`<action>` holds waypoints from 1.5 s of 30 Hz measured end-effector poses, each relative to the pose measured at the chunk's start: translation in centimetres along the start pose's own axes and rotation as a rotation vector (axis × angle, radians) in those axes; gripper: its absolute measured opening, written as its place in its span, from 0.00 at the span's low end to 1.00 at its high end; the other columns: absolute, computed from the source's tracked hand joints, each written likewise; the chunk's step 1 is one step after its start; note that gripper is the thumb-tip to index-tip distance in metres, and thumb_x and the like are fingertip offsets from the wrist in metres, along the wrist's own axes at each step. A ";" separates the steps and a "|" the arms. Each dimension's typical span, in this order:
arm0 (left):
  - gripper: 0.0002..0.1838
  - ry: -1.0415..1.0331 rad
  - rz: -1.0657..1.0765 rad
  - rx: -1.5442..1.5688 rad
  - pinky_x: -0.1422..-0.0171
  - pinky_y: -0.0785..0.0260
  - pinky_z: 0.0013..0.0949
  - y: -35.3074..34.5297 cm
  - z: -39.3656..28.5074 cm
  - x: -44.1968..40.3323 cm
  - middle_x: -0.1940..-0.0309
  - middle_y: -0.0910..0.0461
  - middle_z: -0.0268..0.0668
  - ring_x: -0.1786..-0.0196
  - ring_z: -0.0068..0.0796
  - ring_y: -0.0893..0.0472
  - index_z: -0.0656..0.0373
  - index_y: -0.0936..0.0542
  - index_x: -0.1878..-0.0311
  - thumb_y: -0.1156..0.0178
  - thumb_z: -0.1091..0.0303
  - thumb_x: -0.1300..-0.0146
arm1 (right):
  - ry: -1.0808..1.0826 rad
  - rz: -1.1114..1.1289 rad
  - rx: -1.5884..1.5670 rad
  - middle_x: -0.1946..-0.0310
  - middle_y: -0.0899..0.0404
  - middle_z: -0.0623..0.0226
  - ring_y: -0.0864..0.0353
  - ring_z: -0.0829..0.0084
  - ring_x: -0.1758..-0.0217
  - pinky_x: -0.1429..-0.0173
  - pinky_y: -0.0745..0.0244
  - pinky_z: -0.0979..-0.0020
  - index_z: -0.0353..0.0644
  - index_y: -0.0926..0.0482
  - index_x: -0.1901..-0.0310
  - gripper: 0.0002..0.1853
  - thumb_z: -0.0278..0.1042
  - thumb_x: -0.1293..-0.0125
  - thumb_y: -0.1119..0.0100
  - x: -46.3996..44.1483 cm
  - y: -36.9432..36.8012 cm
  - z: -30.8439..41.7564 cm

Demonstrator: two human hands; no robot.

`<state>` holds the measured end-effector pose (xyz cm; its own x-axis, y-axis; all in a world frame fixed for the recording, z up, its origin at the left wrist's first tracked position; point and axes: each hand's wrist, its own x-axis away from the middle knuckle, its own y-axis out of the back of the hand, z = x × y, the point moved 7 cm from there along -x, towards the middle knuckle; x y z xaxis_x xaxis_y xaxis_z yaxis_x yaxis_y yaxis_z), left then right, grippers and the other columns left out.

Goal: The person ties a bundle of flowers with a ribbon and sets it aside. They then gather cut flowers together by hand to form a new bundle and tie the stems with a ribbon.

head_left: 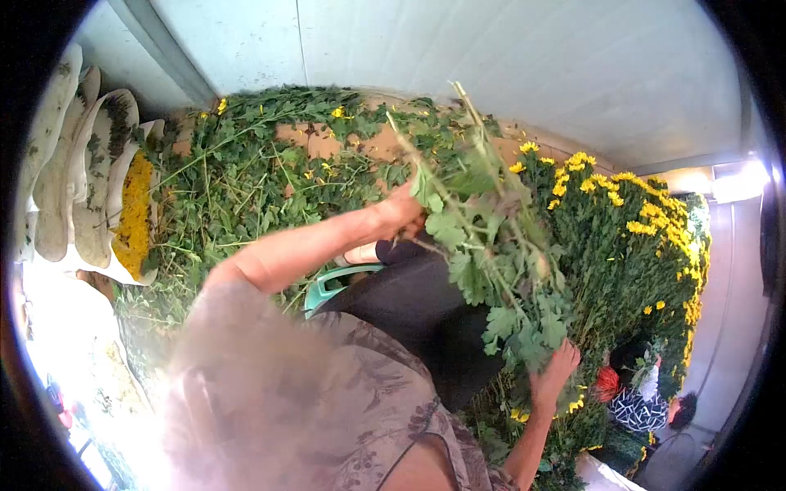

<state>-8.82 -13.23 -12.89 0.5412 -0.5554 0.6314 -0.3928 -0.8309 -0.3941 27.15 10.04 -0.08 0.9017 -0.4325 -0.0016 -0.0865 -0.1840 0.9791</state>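
A bunch of leafy chrysanthemum stems (499, 237) stretches diagonally across the front of my body, its cut ends pointing up and away. My right hand (557, 364) grips the bunch near its lower end, where a few yellow blooms (521, 415) show close by. At the upper part of the stems, my left hand (401, 211) is closed against the leaves. Its fingertips are partly hidden, so what it pinches cannot be made out. Below the bunch lie my dark-clothed legs (417, 303), with a green plastic stool (332, 286) beside them.
Cut leaves and stems (237, 172) cover the floor. A large pile of yellow chrysanthemums (622, 245) lies to the right. White sacks (90, 180), one with yellow petals (135, 209), stand at the left. Another person (639, 405) is partly visible behind the pile. A pale wall (458, 49) stands ahead.
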 end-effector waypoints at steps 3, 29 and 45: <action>0.21 -0.251 -0.059 0.000 0.59 0.26 0.37 6.4 -7.3 0.5 0.60 0.25 0.41 0.62 0.33 0.23 0.61 0.31 0.40 0.48 0.71 0.36 | -0.066 0.032 -0.058 0.43 0.35 0.52 0.41 0.48 0.37 0.30 0.50 0.50 0.33 0.38 0.40 0.50 0.23 0.73 0.26 0.0 1.1 1.3; 0.09 -1.139 -0.250 -1.502 0.68 0.29 0.40 7.7 -9.3 2.1 0.76 0.22 0.38 0.73 0.38 0.20 0.54 0.20 0.63 0.40 0.60 0.42 | 0.020 0.047 -0.064 0.42 0.37 0.55 0.42 0.46 0.37 0.31 0.49 0.50 0.37 0.39 0.40 0.51 0.20 0.75 0.29 -0.4 2.2 3.4; 0.10 -0.647 -0.580 -0.890 0.69 0.26 0.41 5.6 -10.7 -11.5 0.72 0.22 0.43 0.70 0.33 0.21 0.54 0.25 0.52 0.49 0.69 0.36 | -0.038 0.076 -0.022 0.43 0.37 0.55 0.40 0.49 0.38 0.31 0.48 0.50 0.36 0.39 0.41 0.53 0.24 0.78 0.24 -0.4 2.7 4.7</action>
<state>-25.16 -11.13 -15.24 0.9707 -0.2399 0.0161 -0.2042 -0.7871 0.5820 24.53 5.56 1.63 0.8762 -0.4775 0.0654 -0.1440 -0.1299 0.9810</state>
